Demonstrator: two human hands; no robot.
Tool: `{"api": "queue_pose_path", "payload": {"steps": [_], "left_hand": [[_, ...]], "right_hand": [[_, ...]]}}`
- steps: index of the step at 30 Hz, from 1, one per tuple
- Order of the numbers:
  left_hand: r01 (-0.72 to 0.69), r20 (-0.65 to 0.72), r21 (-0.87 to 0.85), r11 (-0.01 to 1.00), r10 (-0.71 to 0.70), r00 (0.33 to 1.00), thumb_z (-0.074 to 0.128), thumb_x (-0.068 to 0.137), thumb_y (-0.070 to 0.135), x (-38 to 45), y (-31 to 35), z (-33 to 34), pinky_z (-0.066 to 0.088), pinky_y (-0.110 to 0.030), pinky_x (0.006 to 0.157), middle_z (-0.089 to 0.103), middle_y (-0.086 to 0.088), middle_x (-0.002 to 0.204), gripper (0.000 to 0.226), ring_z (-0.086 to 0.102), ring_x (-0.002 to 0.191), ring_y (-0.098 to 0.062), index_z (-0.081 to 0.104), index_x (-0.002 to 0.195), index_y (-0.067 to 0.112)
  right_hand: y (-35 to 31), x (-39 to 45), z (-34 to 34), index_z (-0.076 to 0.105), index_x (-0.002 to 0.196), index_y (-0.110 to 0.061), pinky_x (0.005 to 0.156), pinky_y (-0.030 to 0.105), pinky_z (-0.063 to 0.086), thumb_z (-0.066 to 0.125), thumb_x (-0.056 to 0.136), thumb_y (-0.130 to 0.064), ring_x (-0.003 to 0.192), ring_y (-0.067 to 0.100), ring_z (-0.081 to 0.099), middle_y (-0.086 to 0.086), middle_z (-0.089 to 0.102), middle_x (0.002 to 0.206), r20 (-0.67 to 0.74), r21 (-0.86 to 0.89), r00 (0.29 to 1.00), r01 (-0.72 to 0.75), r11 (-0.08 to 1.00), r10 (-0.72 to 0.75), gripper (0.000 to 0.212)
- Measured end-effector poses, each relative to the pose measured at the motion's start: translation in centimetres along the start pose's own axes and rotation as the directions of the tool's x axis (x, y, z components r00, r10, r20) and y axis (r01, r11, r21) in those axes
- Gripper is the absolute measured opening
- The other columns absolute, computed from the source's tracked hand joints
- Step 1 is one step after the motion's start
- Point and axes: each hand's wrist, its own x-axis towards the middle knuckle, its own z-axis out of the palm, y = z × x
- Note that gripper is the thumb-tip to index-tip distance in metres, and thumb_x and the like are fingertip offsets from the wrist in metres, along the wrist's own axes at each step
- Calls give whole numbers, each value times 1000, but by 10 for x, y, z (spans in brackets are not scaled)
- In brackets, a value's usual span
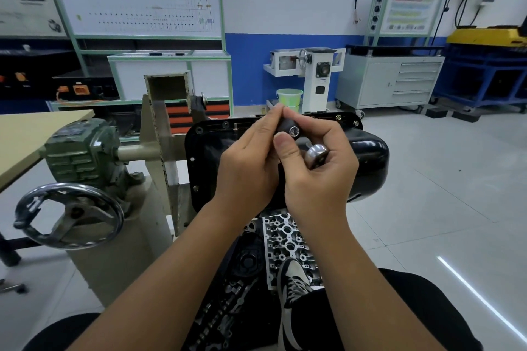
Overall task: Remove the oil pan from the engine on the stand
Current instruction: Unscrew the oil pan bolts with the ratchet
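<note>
A: Well, the glossy black stamped-steel oil pan point(368, 151) is not off yet. It sits on top of the upturned engine point(281, 236), flange down, right behind the hands.

B: Bolts?

A: Mixed. Several brass-coloured bolt heads show along the far edge and the left side of the flange, and a few holes look empty, so I judge the unbolting partly done. The near edge is hidden by the hands.

B: And the hands?

A: Both busy with a tool. The left hand point(251, 159) pinches a short dark cylindrical socket point(291, 129) between thumb and fingertips; its open end shows a bright metal ring. The right hand point(319, 162) curls its grip round a polished chrome tool with a rounded head point(315, 155). They look to be fitting the socket to it, though I cannot tell whether the two parts are joined.

B: Left to do?

A: By my reading, undo the remaining bolts, break the seal, lift the pan away.

B: Surfaces?

A: The pan is smooth, deep and rounded at the right end, flat and shallow at the left. Below it, bare cast aluminium with ribs and round bores. The beige stand point(159, 134) has chipped paint, a rough green cast gearbox point(82, 148) and a worn chrome handwheel point(68, 215). A pale worktop point(34, 134) lies at the far left.
</note>
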Motion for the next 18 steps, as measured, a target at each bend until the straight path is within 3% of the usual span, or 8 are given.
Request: {"api": "queue_pose_path", "payload": {"steps": [4, 6, 10, 13, 16, 18], "left_hand": [[-8, -13, 19, 1000, 8, 1000, 65, 97, -2, 1, 0, -1, 56, -36, 100, 69, -18, 128, 36, 68, 119, -26, 62, 132, -9], [21, -50, 4, 1000, -21, 999, 64, 99, 1, 2, 1, 0, 56, -33, 96, 73, -14, 118, 26, 70, 111, -22, 68, 123, -6], [53, -76, -1, 999, -53, 996, 65, 98, 4, 1, 4, 2, 58, -33, 88, 75, -11, 109, 18, 71, 101, -21, 72, 113, -4], [83, -60, -19, 996, -84, 995, 69, 94, -1, 2, 5, 1, 60, -35, 75, 75, -8, 110, 26, 73, 89, -20, 71, 119, 0], [34, 38, -7, 999, -33, 999, 63, 100, 7, 3, 7, -1, 60, -39, 76, 73, -9, 125, 37, 74, 95, -23, 63, 137, 6], [13, 54, 16, 1000, -13, 998, 63, 100, 8, 3, 7, -1, 60, -43, 78, 72, -7, 126, 33, 73, 101, -23, 66, 133, 6]], "right_hand": [[2, -1, -1, 72, 116, -8, 99, 34, 54, 73, 90, -3, 113, 22, 70, 3, 74, 116, 1, -75, 996, 86, 994, -86, 26], [2, -1, 1, 75, 113, -12, 99, 31, 52, 76, 90, -11, 112, 20, 68, 3, 71, 115, -6, -170, 987, 159, 973, -162, 23], [2, -3, 7, 73, 106, -21, 88, 35, 57, 85, 85, -23, 98, 21, 72, -6, 74, 102, -150, -152, 986, 54, 987, -77, 25], [1, -1, 4, 72, 103, -20, 79, 27, 58, 84, 85, -16, 91, 17, 74, -10, 74, 96, -178, -124, 982, 49, 991, -71, 22], [1, -2, 2, 73, 106, -14, 83, 25, 56, 79, 89, -10, 96, 17, 74, -9, 76, 99, -136, -139, 985, 83, 987, -102, 19], [2, -3, 2, 73, 105, -9, 88, 27, 55, 75, 90, -6, 99, 18, 74, -7, 76, 100, -125, -151, 983, 114, 982, -134, 16]]}}
